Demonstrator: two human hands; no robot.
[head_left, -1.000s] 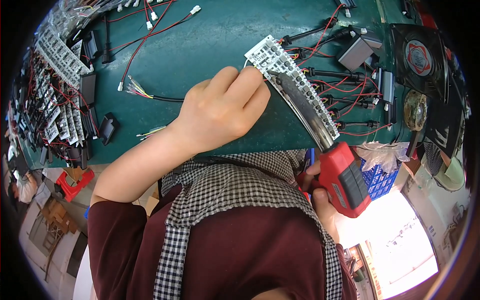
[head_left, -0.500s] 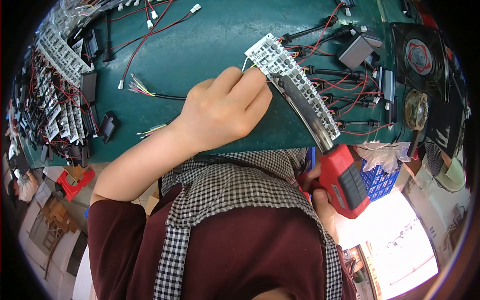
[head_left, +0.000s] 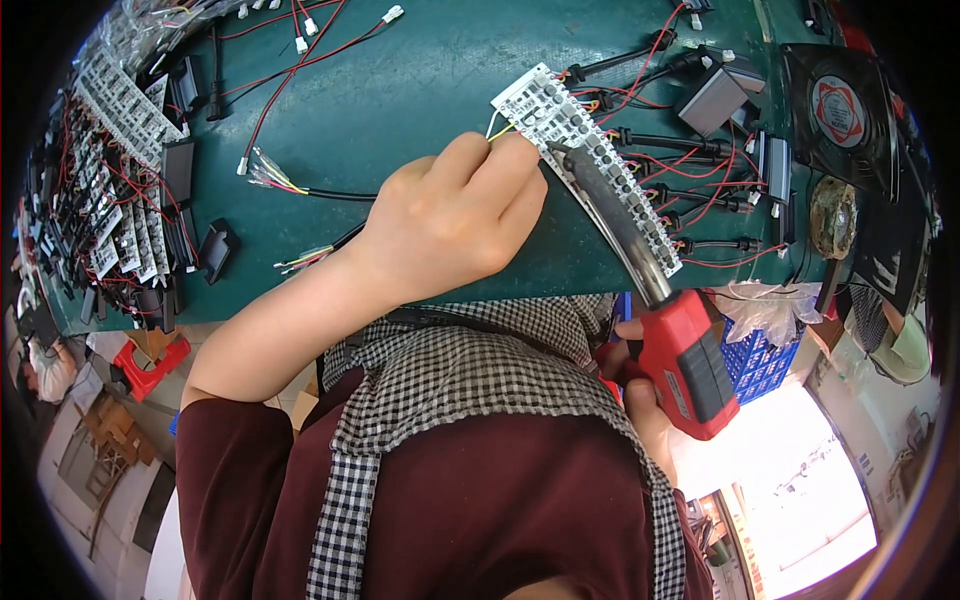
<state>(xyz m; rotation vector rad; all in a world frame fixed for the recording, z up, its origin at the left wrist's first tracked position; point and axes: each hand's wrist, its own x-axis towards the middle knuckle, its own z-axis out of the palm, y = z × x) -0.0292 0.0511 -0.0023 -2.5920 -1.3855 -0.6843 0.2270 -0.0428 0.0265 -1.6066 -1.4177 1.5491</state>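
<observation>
My left hand (head_left: 452,205) is closed, its fingertips pinched at the edge of a white circuit board strip (head_left: 545,105). A thin white wire and a yellow wire (head_left: 500,132) run from the fingertips to the strip; the pinch itself is hidden. In my right hand (head_left: 645,405) is a red and black soldering gun (head_left: 685,365). Its long dark metal barrel (head_left: 615,220) slants up across the board, with its tip beside my left fingertips. Along the board's right side, black cables (head_left: 675,145) with red wires fan out. A black cable with bare-ended wires (head_left: 340,195) lies left of my left hand.
Circuit board strips (head_left: 120,110) and black casings are heaped at the left of the green table (head_left: 330,110). Red-wired connectors (head_left: 300,45) lie at the back. A black fan (head_left: 838,112) and grey casings (head_left: 712,100) are at the right. A blue crate (head_left: 762,360) stands below the table edge.
Both hands have barely moved. The soldering gun's barrel stays over the board, and the cable left of my left hand has shifted slightly.
</observation>
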